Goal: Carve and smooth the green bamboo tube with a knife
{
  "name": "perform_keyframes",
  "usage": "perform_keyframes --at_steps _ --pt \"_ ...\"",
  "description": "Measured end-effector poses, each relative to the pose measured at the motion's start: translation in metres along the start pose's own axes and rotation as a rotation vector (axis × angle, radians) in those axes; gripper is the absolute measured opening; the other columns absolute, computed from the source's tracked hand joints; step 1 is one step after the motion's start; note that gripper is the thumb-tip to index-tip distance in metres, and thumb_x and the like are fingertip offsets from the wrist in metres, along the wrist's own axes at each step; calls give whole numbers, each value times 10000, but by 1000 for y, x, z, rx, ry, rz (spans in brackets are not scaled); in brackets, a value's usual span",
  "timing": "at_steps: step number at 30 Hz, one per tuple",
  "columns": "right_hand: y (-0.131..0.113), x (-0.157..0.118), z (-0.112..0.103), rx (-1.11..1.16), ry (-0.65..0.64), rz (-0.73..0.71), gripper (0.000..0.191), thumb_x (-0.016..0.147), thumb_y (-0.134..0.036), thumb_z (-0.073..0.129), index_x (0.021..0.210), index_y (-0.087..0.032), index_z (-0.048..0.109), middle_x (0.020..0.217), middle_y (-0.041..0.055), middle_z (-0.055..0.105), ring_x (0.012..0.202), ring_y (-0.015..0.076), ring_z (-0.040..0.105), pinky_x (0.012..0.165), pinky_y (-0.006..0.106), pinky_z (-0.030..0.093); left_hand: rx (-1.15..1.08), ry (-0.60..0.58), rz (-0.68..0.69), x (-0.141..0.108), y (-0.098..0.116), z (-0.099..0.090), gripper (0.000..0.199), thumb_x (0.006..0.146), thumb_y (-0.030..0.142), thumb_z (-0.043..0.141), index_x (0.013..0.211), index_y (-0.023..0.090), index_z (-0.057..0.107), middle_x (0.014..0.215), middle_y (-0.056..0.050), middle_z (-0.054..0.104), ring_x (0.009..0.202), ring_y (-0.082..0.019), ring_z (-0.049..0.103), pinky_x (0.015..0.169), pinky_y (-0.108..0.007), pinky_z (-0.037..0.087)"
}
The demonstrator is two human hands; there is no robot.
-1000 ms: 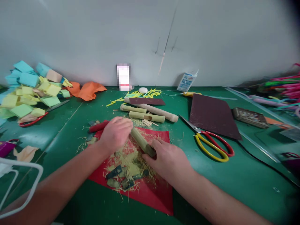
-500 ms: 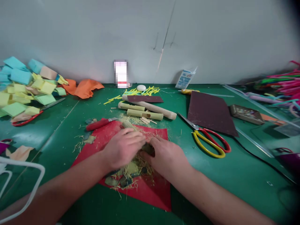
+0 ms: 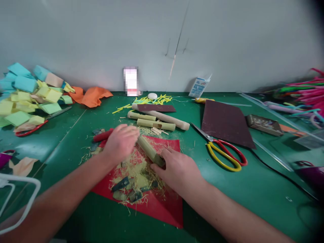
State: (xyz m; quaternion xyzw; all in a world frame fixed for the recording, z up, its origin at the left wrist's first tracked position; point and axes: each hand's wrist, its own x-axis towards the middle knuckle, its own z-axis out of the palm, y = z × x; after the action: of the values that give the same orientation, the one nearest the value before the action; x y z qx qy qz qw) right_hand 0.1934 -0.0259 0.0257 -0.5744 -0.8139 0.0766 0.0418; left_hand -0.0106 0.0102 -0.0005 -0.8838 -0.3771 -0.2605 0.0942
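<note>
A pale green bamboo tube [image 3: 149, 149] lies slanted over a red sheet [image 3: 172, 202]. My right hand [image 3: 178, 168] grips its near end, fingers wrapped round it. At the far end is my left hand [image 3: 123, 140], fingers bent and blurred; whether it grips the tube or something small is hidden. Shavings and dark green chips [image 3: 120, 184] are heaped on the sheet below the tube. A red-handled tool [image 3: 102, 135] lies just left of my left hand, partly covered by it.
Behind are cut bamboo pieces [image 3: 156, 124], a long pale stick [image 3: 172, 120] and yellow strips. Scissors [image 3: 224, 155] and dark sandpaper [image 3: 225, 123] lie right; folded paper [image 3: 25, 98] is piled left. A white frame [image 3: 32, 202] stands at the lower left.
My left hand has moved left and up along the tube, uncovering its middle and more of the shavings. My right hand stays around the near end.
</note>
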Motion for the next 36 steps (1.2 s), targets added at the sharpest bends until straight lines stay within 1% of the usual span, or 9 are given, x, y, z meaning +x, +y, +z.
perform_keyframes --at_steps 4,8,13,19,23,27,29,33,36 --pt "1 1 2 23 13 -9 189 798 -392 584 804 -203 586 780 17 653 689 164 602 510 275 271 -140 -49 193 1 9 1 267 910 141 424 1077 140 632 1119 -69 675 1123 -191 559 1003 -391 365" --pt "1 1 2 2 14 -4 228 788 -427 596 771 -200 575 759 13 643 669 166 595 495 281 245 -31 -12 3 2 3 1 252 924 162 426 1052 171 642 1112 -59 680 1092 -214 576 985 -450 353" --pt "1 1 2 17 5 -19 183 798 -382 594 834 -203 589 827 22 663 708 171 614 510 279 273 -149 -62 172 0 8 1 275 904 137 431 1107 145 618 1146 -69 665 1138 -188 549 986 -387 384" --pt "2 1 3 7 15 -12 231 791 -431 592 759 -204 567 766 14 648 665 167 600 497 284 251 -15 -21 -1 0 4 0 264 917 155 418 1059 165 640 1114 -67 679 1093 -216 577 982 -454 363" --pt "2 0 3 18 13 -15 206 808 -407 579 794 -202 578 777 21 654 673 161 604 508 282 265 -148 -123 209 0 13 0 281 917 158 403 1084 135 628 1145 -82 661 1153 -196 537 1018 -401 356" --pt "1 1 2 4 7 -3 244 790 -446 585 769 -203 571 763 15 649 668 170 601 494 284 245 -39 -27 -4 1 4 -1 275 917 149 413 1072 179 639 1120 -62 677 1092 -208 580 986 -456 355" --pt "1 1 2 0 6 1 227 783 -427 593 761 -202 569 758 13 646 669 173 603 497 284 250 -51 -27 19 0 7 -1 276 910 142 415 1074 159 638 1127 -72 672 1101 -208 575 989 -447 353" --pt "1 2 3 14 17 -9 179 794 -379 587 795 -199 584 791 19 660 690 168 612 515 279 284 -156 -98 196 -1 12 0 274 912 141 416 1083 142 630 1142 -64 667 1143 -180 546 1021 -394 346" --pt "1 1 2 6 18 -10 219 791 -421 588 775 -203 577 774 16 656 670 165 605 496 280 265 -51 -30 18 -1 0 0 267 920 159 422 1072 184 641 1117 -52 681 1097 -205 577 995 -452 354"
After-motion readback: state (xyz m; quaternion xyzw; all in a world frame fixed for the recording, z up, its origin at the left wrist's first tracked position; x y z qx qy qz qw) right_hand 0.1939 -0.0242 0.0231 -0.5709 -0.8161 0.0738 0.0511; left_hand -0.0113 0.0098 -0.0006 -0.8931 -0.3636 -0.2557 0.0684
